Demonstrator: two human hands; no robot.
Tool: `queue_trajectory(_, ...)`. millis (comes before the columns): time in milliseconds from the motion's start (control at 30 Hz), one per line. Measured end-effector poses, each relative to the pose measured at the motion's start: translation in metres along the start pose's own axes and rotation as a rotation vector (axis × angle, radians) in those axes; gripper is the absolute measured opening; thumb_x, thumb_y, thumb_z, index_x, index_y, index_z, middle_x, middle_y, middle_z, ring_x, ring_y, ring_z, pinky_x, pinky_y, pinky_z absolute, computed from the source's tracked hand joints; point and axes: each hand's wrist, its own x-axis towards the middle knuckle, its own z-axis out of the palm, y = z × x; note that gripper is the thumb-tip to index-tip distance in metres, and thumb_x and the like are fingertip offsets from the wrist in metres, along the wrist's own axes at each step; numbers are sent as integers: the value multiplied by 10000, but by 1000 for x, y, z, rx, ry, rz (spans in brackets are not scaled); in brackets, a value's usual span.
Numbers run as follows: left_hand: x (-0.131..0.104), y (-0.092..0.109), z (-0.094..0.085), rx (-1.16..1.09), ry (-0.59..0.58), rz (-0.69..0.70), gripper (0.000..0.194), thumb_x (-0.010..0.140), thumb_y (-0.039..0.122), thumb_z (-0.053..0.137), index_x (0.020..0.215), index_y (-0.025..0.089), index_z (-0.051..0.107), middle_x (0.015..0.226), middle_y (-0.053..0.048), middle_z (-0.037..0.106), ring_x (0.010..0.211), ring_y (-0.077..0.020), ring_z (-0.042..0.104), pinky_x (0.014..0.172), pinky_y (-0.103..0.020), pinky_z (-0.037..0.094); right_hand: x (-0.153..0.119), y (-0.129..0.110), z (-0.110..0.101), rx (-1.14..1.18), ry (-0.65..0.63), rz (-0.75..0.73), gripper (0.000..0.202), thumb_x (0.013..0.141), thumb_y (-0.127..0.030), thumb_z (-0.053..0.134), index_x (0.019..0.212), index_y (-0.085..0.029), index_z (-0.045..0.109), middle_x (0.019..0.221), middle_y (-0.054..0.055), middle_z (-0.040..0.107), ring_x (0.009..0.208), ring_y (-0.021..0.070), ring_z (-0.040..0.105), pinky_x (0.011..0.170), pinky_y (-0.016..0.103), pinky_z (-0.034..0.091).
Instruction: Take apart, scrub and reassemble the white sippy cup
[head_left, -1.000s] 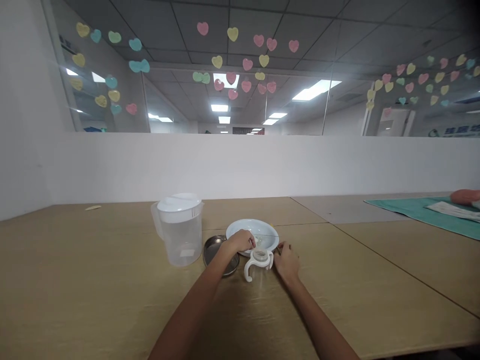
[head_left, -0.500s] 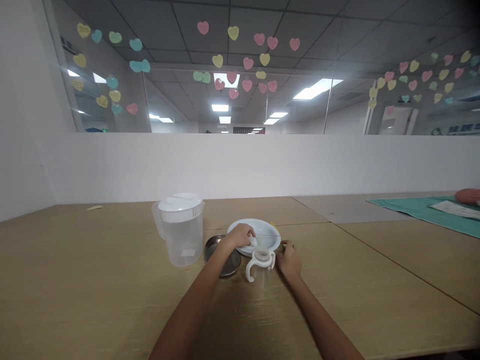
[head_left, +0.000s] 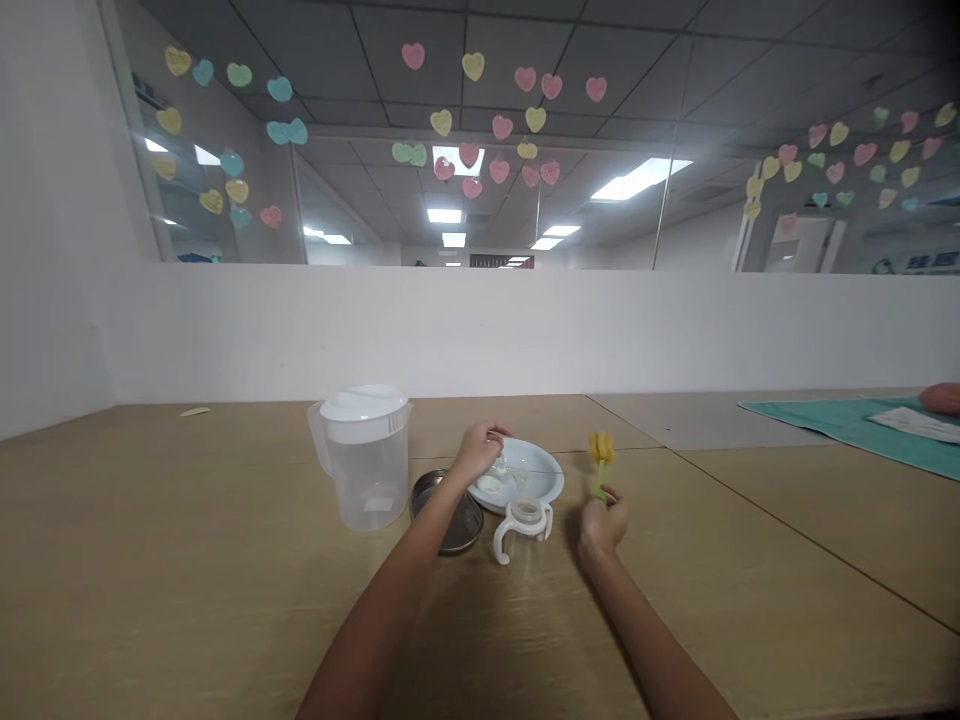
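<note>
My right hand (head_left: 604, 522) is closed on the green handle of a brush with a yellow sponge head (head_left: 601, 447), held upright right of the plate. Over the left side of a pale plate (head_left: 551, 487), my left hand (head_left: 480, 450) has its fingers bent round a small whitish piece, too small to make out. White and clear parts lie in the plate. In front of it stands a clear bottle with a white two-handled ring (head_left: 525, 520), its mouth uncovered. A round metal dish (head_left: 459, 525) sits partly under my left forearm.
A clear pitcher with a white lid (head_left: 367, 455) stands left of the metal dish. At the far right lies a green cloth (head_left: 847, 420) with a white sheet and a reddish object. A thin pale piece (head_left: 195, 411) lies at the back left.
My right hand has moved slightly right and up, and the yellow-headed brush now shows upright in it. My left hand has lifted a little up and back over the plate.
</note>
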Motion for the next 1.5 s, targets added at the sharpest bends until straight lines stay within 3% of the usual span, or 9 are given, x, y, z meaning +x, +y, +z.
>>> queue_trajectory(133,0,14,-2,-643,45,-222,240,671,-4,526,862,103,624,805,-84,669,722,-127,619,742,-258,496,-8,-18,-8,320,294,72,321,755,-283,362,1030,-180,491,978,77,544,890,196,538,720,283,411)
queue_trajectory(200,0,20,-5,-869,89,-270,215,692,-2,523,861,103,604,805,-87,663,722,-118,625,782,-252,500,-13,-30,-13,424,328,5,306,765,-314,378,1023,-193,489,931,49,523,821,175,524,678,266,406)
queue_trajectory(433,-3,37,-9,-1200,71,-334,203,710,121,448,815,77,616,883,-169,654,882,-204,644,858,-324,514,-28,-52,-28,508,41,-194,365,799,-358,332,986,-146,562,700,-6,498,603,133,434,570,239,331)
queue_trajectory(700,-15,49,10,-985,-83,-133,325,607,-80,491,830,108,635,879,-79,691,920,-152,644,1025,-339,410,-34,-54,-37,269,-158,-396,340,785,-307,332,903,-147,608,668,24,582,600,160,478,575,249,335)
queue_trajectory(833,-17,51,14,-928,-90,-58,137,724,81,638,856,104,666,894,-74,691,911,-160,641,1007,-356,422,-35,-50,-36,190,-171,-519,317,781,-281,328,892,-148,594,642,26,580,566,158,480,561,248,331)
queue_trajectory(1000,-15,51,10,-778,-30,15,180,714,235,705,851,118,696,880,-72,697,899,-176,619,907,-350,449,-36,-49,-35,31,-101,-564,279,769,-252,330,819,-160,589,540,-2,486,499,143,410,506,241,245)
queue_trajectory(1167,-16,53,5,-582,41,57,222,743,292,666,920,164,707,961,-46,691,932,-151,572,845,-266,406,-37,-49,-36,-138,-77,-573,292,780,-246,328,814,-161,605,553,6,491,507,130,379,512,240,182)
queue_trajectory(1333,-15,53,-4,-640,-35,-13,268,742,327,668,972,190,689,1063,-63,659,963,-173,570,795,-271,408,-33,-44,-36,-184,-42,-665,279,765,-241,356,786,-161,622,557,11,524,511,122,383,529,237,195)
queue_trajectory(1500,-13,56,-14,-573,-51,111,265,759,310,654,957,137,687,938,-88,691,934,-180,601,800,-239,416,-29,-41,-37,-198,-35,-760,260,738,-231,399,794,-165,645,580,13,546,539,120,405,547,233,217)
